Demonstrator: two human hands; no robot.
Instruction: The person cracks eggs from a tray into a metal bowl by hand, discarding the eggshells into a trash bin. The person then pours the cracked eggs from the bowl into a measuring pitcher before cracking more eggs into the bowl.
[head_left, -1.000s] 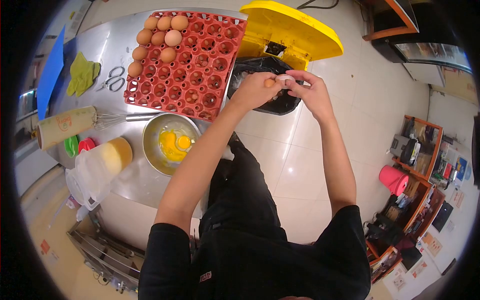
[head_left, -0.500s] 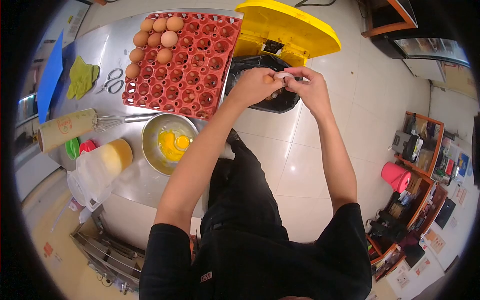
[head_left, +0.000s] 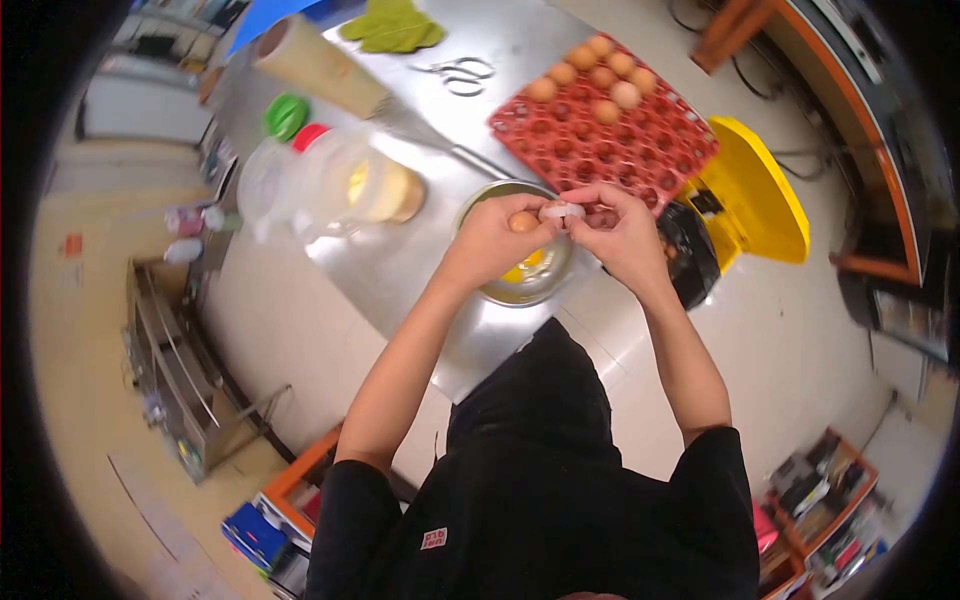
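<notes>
Above the metal bowl (head_left: 562, 262), my hands are close together with fingers closed. My left hand (head_left: 497, 243) grips a brown egg (head_left: 522, 221). A pale eggshell (head_left: 562, 211) lies between the fingertips of both hands, and my right hand (head_left: 622, 240) pinches its right side. Yellow yolk (head_left: 522, 269) shows in the bowl below, partly covered by my hands. Behind the bowl stands a red egg tray (head_left: 560, 150), with several brown eggs (head_left: 603, 76) at its far end.
A whisk (head_left: 440, 138) and a plastic-wrap roll (head_left: 325, 72) lie left of the tray, near scissors (head_left: 460, 76) and green gloves (head_left: 392, 27). A plastic jug (head_left: 345, 185) stands on the left. Right of the table is an open yellow bin (head_left: 760, 195) with a black liner (head_left: 697, 262).
My hands have moved from over the bin to over the bowl, still holding the egg and shell. The head view has turned, shifting the table and tray rightward.
</notes>
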